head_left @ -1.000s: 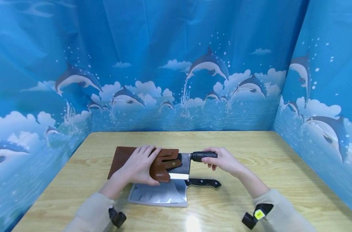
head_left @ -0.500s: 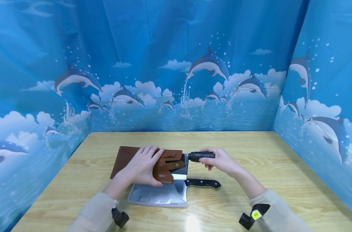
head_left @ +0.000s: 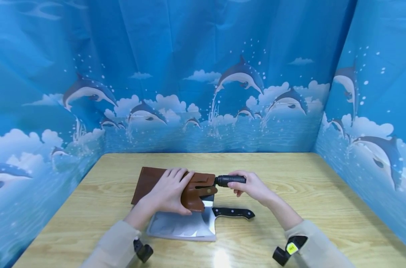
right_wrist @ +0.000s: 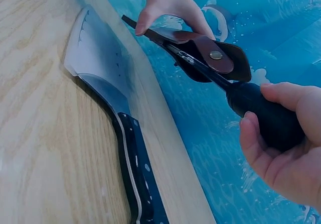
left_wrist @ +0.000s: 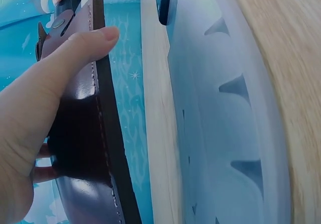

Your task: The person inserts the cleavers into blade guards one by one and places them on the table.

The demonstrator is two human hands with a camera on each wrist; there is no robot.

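A brown leather sheath is held by my left hand, its thumb along the near edge and fingers across the top. Most of a cleaver's blade sits inside the sheath; a strip of it shows at the sheath's mouth. My right hand grips that cleaver by its round black handle. In the right wrist view the snap strap lies across the sheath's mouth. A second cleaver with a riveted black handle lies nearer on the table, its blade in a translucent cover.
The wood-patterned table extends around the hands. Blue curtains printed with dolphins stand along its back and both sides. A small black camera is worn on the left wrist, another on the right.
The sheath and left hand have shifted right while the right hand has moved slightly left. The cleaver has slid deeper into the sheath, so less blade shows.
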